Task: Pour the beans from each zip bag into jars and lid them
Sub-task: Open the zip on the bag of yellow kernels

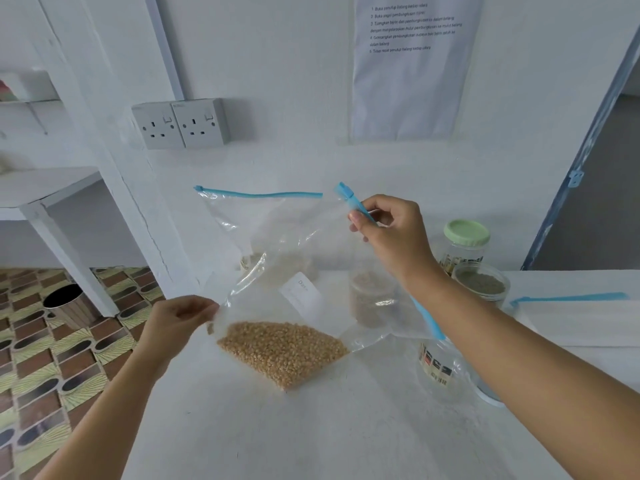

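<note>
In the head view, the left hand (180, 317) is closed in a pinch, thumb and fingertips nipping the clear zip bag's (294, 237) left edge just above the beans (284, 351). The right hand (391, 233) is raised higher and farther out, fingers curled, pinching the blue zip strip (360, 206) close to its slider end.

The bag hangs stretched between the two hands over the white table (242, 427), the left hand at its lower left and the right hand at its upper right. Its mouth is spread open: one blue strip runs level along the top, and the other slants down past the right wrist. The mouth faces up and away towards the wall. The beans are heaped in the lowest corner, which points down towards the person; whether that corner touches the table cannot be told.

Right of the bag stand a green-lidded jar (467, 233) and an open jar (483, 282) with greyish contents.
</note>
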A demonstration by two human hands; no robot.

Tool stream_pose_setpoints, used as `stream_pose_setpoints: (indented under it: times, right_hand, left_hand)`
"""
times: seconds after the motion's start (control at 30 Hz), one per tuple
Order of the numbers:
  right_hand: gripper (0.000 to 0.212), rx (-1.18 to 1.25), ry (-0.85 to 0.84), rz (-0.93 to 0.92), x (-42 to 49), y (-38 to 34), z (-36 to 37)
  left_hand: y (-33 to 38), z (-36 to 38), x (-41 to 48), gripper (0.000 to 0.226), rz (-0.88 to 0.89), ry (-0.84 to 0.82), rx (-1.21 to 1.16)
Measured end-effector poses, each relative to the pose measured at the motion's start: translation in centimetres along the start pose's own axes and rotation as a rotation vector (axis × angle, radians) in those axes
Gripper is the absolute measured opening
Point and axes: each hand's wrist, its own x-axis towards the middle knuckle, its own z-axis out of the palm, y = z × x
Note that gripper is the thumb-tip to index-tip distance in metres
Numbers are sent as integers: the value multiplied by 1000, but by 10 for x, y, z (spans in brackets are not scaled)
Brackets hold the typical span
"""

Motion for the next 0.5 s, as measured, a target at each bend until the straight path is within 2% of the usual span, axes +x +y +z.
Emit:
stream_pose_setpoints:
  times: [0.1, 0.2, 0.23, 0.33, 0.43, 0.5]
  right_hand:
    - [13, -2, 18, 10, 0, 4, -3]
    - [13, -11, 22, 13, -1, 9, -5]
    - [13, -9, 25, 13, -1, 10, -6]
    - [13, 3, 33, 11, -2, 13, -7]
    - [12, 15, 37, 21, -2, 15, -8]
    - [12, 19, 40, 42, -2, 15, -9]
  left_hand:
    - [1, 11, 1, 5, -19, 108, -105]
    - [0, 24, -4, 4, 21, 30, -35]
    - [0, 21, -2, 5, 24, 54, -58]
    - [-2, 9, 5, 20, 9, 113, -265]
    - [-6, 11, 3, 19, -58, 42, -411]
    - [-12, 9, -1, 32, -97, -53, -468]
